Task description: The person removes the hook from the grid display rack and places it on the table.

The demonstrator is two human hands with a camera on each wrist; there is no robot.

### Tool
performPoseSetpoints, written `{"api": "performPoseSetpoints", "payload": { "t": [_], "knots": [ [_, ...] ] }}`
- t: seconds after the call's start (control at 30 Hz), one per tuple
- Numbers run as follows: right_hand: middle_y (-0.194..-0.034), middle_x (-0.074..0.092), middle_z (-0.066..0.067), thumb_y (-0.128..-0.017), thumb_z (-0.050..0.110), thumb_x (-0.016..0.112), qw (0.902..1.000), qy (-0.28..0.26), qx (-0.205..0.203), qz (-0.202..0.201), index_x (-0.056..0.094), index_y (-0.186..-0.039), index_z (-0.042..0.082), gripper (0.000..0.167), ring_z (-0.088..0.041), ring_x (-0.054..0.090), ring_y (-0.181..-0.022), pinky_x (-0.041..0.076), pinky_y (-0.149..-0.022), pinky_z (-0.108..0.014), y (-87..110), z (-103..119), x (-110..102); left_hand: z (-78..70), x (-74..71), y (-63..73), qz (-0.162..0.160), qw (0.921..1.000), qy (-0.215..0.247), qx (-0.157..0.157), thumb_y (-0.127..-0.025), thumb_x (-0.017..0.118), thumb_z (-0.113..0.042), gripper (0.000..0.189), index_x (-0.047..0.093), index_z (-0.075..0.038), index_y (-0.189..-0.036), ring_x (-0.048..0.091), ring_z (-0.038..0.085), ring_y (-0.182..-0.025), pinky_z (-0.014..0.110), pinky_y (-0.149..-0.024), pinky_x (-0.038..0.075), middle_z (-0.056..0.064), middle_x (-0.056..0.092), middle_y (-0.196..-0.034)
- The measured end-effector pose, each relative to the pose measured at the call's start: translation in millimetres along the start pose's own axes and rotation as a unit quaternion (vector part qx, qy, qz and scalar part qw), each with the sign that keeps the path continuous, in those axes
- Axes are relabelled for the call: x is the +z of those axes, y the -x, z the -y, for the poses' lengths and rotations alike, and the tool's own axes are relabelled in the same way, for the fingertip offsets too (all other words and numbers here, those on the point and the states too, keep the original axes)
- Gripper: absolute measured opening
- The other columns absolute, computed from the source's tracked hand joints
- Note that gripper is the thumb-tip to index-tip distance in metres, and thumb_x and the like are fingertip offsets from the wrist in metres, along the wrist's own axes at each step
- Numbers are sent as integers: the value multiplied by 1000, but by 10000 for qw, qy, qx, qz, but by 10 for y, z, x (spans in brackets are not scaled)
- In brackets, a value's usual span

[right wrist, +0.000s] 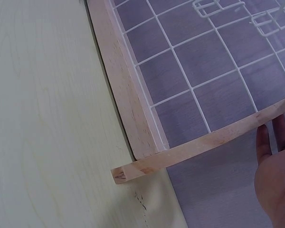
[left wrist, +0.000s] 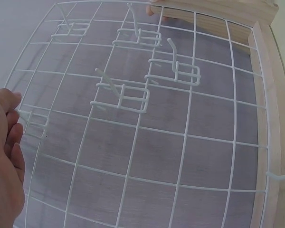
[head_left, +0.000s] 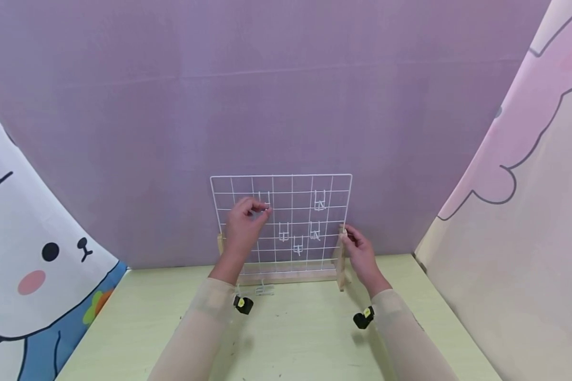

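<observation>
A white wire grid panel [head_left: 292, 222] stands upright in a wooden base [head_left: 286, 276]. At its upper left, my left hand [head_left: 244, 225] pinches the prong of a white wire hook [left wrist: 46, 124] that sits against the grid. The hand partly covers this hook in the head view. Several more hooks hang on the panel, among them one at the upper right [head_left: 320, 204] and one lower down [head_left: 298, 248]. At the panel's right side, my right hand [head_left: 362, 256] grips the wooden side post [head_left: 340, 264]; its fingertips are partly hidden behind the wood in the right wrist view.
Loose white hooks [head_left: 265, 290] lie on the pale table [head_left: 305, 338], in front of the base's left part. Behind the panel hangs a purple backdrop [head_left: 286, 106]. Cartoon-printed cloths stand on the left [head_left: 9, 264] and right [head_left: 515, 254].
</observation>
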State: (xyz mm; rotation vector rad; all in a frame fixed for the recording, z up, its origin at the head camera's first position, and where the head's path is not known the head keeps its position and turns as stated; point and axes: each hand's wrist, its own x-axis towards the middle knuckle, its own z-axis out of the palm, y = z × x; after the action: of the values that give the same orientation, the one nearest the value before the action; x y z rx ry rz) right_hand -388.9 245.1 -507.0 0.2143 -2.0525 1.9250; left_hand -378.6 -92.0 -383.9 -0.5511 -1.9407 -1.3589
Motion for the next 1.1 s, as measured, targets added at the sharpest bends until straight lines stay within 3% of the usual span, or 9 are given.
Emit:
{"api": "performPoseSetpoints", "payload": {
  "t": [0.3,0.67,0.87,1.1],
  "knots": [
    [-147,61,-23,-115,14,61,10000,-17,-27,-60,57,-158,4,44,-12,61,-116,55,-99,-18,3,-17,7,17,-4,-20,-187,9993,-19,330,-91,92,-6,14,80,-8,-84,71,24,-87,25,-76,50,4,81,-94],
    [-150,60,-23,-115,18,62,10000,-57,32,0,57,-159,6,45,-21,60,-122,54,-101,-18,25,-7,-7,-8,-25,-35,-285,9992,-93,253,-90,93,-6,12,82,-7,-85,71,22,-86,22,-75,50,6,81,-94],
    [-149,61,-21,-115,18,62,10000,-37,40,-6,57,-159,7,45,-18,60,-121,54,-101,-19,23,11,-6,-61,-38,-80,-320,9993,119,157,-92,92,-10,9,84,-9,-88,68,18,-82,20,-71,50,3,81,-92],
    [-149,61,-21,-115,19,62,10000,-7,67,-4,58,-158,8,45,-18,61,-120,55,-101,-20,1,4,-2,-139,-55,-104,-336,9990,132,256,-92,92,-10,10,84,-10,-87,68,15,-83,20,-72,51,1,81,-93]
  ]
}}
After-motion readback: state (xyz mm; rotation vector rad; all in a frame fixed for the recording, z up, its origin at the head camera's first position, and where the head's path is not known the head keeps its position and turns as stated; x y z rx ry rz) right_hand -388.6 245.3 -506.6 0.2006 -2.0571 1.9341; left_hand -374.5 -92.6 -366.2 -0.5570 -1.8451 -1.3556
